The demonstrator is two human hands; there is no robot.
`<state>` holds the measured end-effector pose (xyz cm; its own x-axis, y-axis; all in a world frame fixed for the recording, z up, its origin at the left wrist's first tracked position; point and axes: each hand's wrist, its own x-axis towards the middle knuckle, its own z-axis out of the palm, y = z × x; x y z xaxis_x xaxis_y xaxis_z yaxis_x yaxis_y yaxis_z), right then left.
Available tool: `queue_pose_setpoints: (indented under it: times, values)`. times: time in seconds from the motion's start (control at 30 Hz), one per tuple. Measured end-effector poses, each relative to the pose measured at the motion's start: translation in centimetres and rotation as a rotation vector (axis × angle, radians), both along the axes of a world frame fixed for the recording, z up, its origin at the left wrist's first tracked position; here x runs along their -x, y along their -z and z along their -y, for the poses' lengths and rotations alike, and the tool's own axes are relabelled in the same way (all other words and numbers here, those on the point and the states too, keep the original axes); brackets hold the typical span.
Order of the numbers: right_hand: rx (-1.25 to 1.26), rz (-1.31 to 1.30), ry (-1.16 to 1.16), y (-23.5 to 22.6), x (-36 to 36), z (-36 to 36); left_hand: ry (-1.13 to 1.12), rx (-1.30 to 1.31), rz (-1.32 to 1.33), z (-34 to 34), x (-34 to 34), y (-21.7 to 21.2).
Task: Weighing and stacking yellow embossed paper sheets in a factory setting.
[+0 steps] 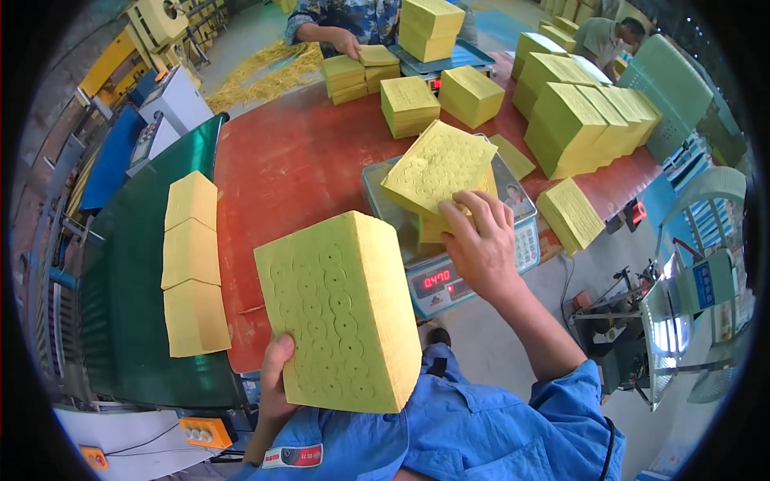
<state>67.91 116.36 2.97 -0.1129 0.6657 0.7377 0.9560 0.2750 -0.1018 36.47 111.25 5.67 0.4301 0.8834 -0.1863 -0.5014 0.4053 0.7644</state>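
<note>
My left hand (277,381) grips a thick stack of yellow embossed paper sheets (341,309) by its lower left corner, holding it upright close to my chest. My right hand (481,236) reaches forward and pinches a thinner bundle of the same yellow paper (437,168), which lies tilted on the pan of a digital scale (437,280) with a red lit display. The scale stands on the near edge of a red table (289,160).
Three yellow stacks (192,264) lie in a row on a dark green conveyor (120,321) at my left. Several more yellow stacks (569,112) crowd the table's far side. Another person's hand (345,40) rests on stacks by a second scale. A seated person (609,36) is at far right.
</note>
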Motion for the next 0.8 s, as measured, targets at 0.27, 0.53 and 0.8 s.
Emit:
queue_pose_setpoints:
  times: [0.27,0.53,0.8]
  values:
    - [-0.004,-0.053,-0.238,-2.4,-4.9,-1.2,-0.203,-0.015,0.020,0.7,-2.8,-1.1]
    - [-0.067,-0.069,-0.352,-0.1,-9.1,-1.7,-0.263,0.047,-0.107,1.3,-3.9,0.6]
    - [-0.046,-0.088,-0.362,0.6,-9.7,-1.3,-0.281,0.090,-0.121,2.0,-4.6,0.6]
